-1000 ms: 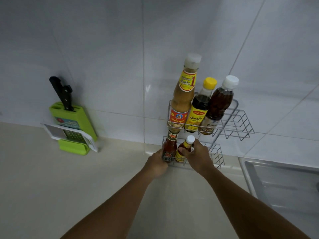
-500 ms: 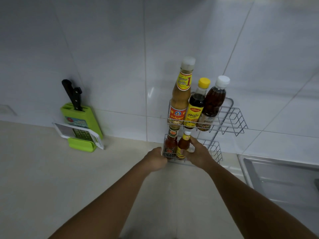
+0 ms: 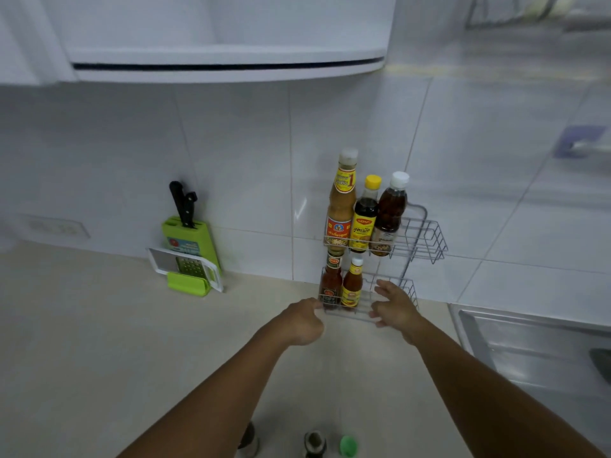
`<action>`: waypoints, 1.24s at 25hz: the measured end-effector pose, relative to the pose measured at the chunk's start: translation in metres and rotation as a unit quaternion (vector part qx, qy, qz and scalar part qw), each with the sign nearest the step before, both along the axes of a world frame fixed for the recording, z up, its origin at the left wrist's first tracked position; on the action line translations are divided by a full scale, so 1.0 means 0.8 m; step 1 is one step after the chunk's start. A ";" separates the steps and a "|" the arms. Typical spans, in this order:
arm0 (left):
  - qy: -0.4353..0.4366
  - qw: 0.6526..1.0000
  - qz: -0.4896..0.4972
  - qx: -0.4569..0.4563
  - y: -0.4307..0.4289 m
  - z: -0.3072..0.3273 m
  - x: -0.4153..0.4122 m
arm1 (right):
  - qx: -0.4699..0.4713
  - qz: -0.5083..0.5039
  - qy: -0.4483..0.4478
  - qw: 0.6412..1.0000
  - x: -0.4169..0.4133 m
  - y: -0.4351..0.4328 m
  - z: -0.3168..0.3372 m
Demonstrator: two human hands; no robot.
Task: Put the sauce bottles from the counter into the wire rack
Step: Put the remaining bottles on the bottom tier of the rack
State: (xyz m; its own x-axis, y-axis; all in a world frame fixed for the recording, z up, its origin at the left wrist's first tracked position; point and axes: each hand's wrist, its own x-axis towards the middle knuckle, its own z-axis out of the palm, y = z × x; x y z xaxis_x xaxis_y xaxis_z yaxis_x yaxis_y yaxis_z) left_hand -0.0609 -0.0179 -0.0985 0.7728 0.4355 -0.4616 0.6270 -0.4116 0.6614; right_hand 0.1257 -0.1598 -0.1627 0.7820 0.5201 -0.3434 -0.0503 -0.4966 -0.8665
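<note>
The two-tier white wire rack (image 3: 426, 238) stands against the tiles at one o'clock, three tall sauce bottles (image 3: 363, 214) above, two small red-and-orange ones (image 3: 342, 285) below. The left hand (image 3: 302, 320), loosely curled, and the right hand (image 3: 395, 304), fingers spread, have no grip on anything. Three capped bottles (image 3: 314, 442) wait on the pale surface (image 3: 99, 342) at six o'clock; reaching back blind could topple them.
</note>
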 end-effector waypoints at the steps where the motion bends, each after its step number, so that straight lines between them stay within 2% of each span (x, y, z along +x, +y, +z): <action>1: 0.002 1.000 -0.005 0.000 -0.006 -0.001 -0.009 | 0.003 -0.006 -0.011 1.000 -0.008 -0.008 0.001; 4: 0.017 0.999 -0.032 -0.011 -0.028 -0.013 -0.041 | 0.012 -0.012 -0.051 0.999 -0.043 -0.038 -0.007; 6: 0.041 0.998 -0.052 -0.013 -0.046 -0.029 -0.069 | -0.032 0.049 -0.095 0.994 -0.078 -0.065 -0.030; 8: 0.063 0.996 -0.060 -0.010 -0.063 -0.054 -0.098 | -0.119 0.170 -0.128 0.970 -0.120 -0.088 -0.062; 11: 0.083 0.996 -0.043 -0.007 -0.088 -0.104 -0.136 | -0.215 0.304 -0.106 0.922 -0.180 -0.105 -0.116; 14: 0.069 0.997 -0.005 -0.042 -0.113 -0.156 -0.160 | -0.243 0.308 -0.173 0.903 -0.224 -0.115 -0.154; 16: 0.007 0.996 0.053 -0.066 -0.125 -0.183 -0.169 | -0.231 0.268 -0.215 0.910 -0.238 -0.121 -0.167; 19: -0.078 0.986 0.119 -0.086 -0.137 -0.203 -0.175 | -0.153 0.212 -0.192 0.946 -0.240 -0.127 -0.165; 23: -0.118 0.985 0.077 -0.099 -0.144 -0.195 -0.175 | -0.006 0.163 -0.126 0.979 -0.225 -0.124 -0.101; 26: -0.143 0.984 0.026 -0.108 -0.143 -0.169 -0.167 | 0.036 0.194 -0.139 0.970 -0.204 -0.122 -0.035; 31: -0.180 0.977 0.020 -0.110 -0.134 -0.111 -0.142 | 0.047 0.317 -0.225 0.920 -0.175 -0.120 0.064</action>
State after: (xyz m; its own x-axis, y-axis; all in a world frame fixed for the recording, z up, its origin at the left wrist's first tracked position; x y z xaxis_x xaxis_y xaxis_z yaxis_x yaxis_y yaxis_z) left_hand -0.1748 -0.1252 -0.1870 0.8870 0.3894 -0.2482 0.3492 -0.2140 0.9123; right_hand -0.0145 -0.2556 -0.1118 0.3625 0.9319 0.0102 0.5982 -0.2242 -0.7693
